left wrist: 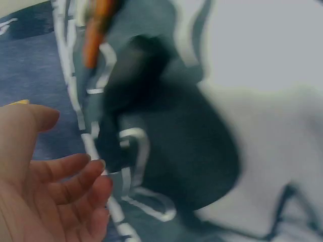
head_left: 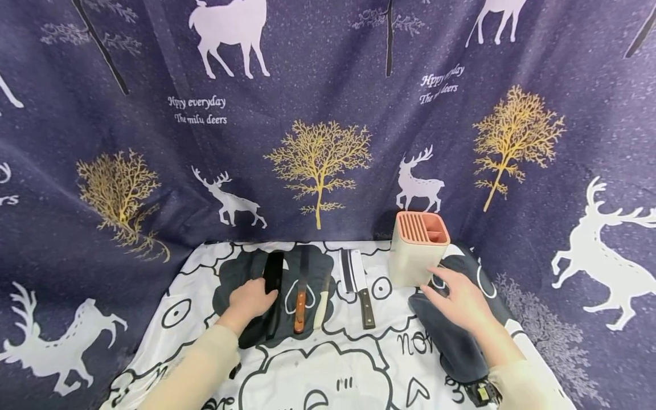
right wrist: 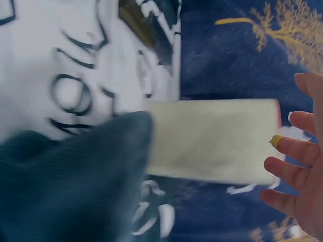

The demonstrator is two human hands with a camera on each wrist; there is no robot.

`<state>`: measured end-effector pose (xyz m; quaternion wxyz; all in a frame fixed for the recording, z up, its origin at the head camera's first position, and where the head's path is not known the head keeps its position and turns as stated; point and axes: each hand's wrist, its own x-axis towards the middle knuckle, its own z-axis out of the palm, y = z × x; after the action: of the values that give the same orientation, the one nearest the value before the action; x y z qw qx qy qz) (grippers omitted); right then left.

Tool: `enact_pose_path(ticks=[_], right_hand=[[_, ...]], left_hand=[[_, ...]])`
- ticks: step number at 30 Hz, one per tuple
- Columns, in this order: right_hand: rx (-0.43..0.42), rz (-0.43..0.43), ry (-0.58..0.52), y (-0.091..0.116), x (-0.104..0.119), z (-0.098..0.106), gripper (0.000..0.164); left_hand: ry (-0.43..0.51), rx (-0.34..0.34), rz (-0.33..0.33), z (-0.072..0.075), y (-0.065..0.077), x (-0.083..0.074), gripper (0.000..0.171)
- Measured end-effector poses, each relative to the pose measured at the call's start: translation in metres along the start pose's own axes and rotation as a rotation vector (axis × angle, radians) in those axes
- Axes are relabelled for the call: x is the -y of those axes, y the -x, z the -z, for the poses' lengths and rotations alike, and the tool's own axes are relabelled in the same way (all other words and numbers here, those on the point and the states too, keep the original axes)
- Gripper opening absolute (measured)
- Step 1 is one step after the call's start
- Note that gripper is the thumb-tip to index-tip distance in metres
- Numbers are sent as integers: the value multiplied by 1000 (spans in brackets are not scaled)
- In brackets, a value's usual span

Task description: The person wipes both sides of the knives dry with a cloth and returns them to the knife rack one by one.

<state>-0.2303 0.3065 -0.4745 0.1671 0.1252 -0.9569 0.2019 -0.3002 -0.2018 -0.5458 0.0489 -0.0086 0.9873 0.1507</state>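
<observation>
My left hand (head_left: 252,297) is at a black knife (head_left: 274,270) on the left of the cloth; its fingertips overlap the knife in the head view. In the left wrist view that hand (left wrist: 55,176) has its thumb and fingers loosely spread, with nothing between them. To the right lie a knife with an orange-brown handle (head_left: 299,313), one with a cream handle (head_left: 321,310) and a cleaver (head_left: 366,302). My right hand (head_left: 456,299) is close to a cream knife block (head_left: 415,262) with a slotted pink top. In the right wrist view its fingers (right wrist: 292,171) are spread.
A dark folded cloth (head_left: 451,336) lies beneath my right forearm, in front of the block. Below the knives spreads a white patterned tablecloth (head_left: 318,376). Behind everything hangs a dark blue curtain (head_left: 318,85) with deer and trees. A small black object (head_left: 234,371) sits beside the left sleeve.
</observation>
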Motion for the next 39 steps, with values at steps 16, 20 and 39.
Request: enact_pose_path(ticks=[16,20,39], right_hand=[[284,-272,155,67,-47,-73,84],[293,-291,165,70,-52,-81,90],[185,-404,41,79,-61,-103,74]], left_hand=[[101,68,83,-31,5,-1,44],[107,67,87,-33,5,1,43],[329,91,83,-42,2,2,27]])
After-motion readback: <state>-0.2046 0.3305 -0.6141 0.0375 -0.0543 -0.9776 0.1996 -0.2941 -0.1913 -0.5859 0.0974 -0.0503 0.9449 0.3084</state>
